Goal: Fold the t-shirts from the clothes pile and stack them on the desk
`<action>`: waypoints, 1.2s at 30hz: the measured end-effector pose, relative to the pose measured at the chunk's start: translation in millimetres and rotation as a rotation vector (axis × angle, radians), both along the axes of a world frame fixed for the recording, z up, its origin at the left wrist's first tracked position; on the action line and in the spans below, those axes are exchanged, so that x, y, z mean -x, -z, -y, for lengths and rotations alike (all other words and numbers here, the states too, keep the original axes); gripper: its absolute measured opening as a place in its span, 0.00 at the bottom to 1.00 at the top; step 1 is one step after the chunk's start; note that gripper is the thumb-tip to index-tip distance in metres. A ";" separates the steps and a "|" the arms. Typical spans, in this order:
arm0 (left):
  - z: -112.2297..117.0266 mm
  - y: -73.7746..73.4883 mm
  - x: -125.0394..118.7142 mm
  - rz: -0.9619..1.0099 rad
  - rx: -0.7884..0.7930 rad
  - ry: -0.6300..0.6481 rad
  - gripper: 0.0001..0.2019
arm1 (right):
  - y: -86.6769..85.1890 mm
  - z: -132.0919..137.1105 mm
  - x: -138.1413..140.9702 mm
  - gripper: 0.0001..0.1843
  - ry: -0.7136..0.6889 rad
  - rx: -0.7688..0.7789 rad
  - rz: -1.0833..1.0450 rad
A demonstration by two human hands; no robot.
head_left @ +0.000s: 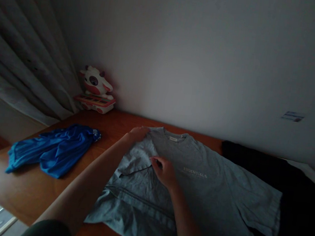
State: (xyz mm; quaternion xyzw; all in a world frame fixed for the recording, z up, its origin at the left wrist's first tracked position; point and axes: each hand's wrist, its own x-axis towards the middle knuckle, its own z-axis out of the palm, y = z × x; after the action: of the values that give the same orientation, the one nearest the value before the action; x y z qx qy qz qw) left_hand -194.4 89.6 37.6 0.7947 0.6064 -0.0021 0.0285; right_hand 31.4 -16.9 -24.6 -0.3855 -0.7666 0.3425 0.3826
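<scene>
A grey short-sleeved T-shirt (pixel 203 192) with "ESSENTIALS" lettering lies spread on the wooden surface, its collar toward the wall. Its left side is folded inward, and that sleeve lies over the body. My left hand (pixel 138 134) is at the folded shoulder edge left of the collar, its fingers closed over the cloth and partly blurred. Over the folded sleeve, my right hand (pixel 165 172) pinches the fabric between thumb and fingertips. The opposite sleeve stretches out flat to the right.
A blue shiny garment (pixel 58 147) lies crumpled on the left of the wooden table (pixel 123 118). Behind it, a cow-shaped toy keyboard (pixel 97 91) stands near the wall and a light curtain (pixel 20 51). Black cloth (pixel 256 162) lies at the right, partly under the shirt.
</scene>
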 end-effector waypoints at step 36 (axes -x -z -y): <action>87.2 63.1 -3.8 0.101 -0.290 -0.063 0.28 | 7.3 3.6 5.7 0.19 0.365 -0.183 0.348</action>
State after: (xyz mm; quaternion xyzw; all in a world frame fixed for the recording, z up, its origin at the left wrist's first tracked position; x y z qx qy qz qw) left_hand -190.6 2.3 -25.5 0.7703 0.6226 0.1261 -0.0561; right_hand 25.6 -20.6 -31.8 -0.5341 -0.7664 0.1260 0.3337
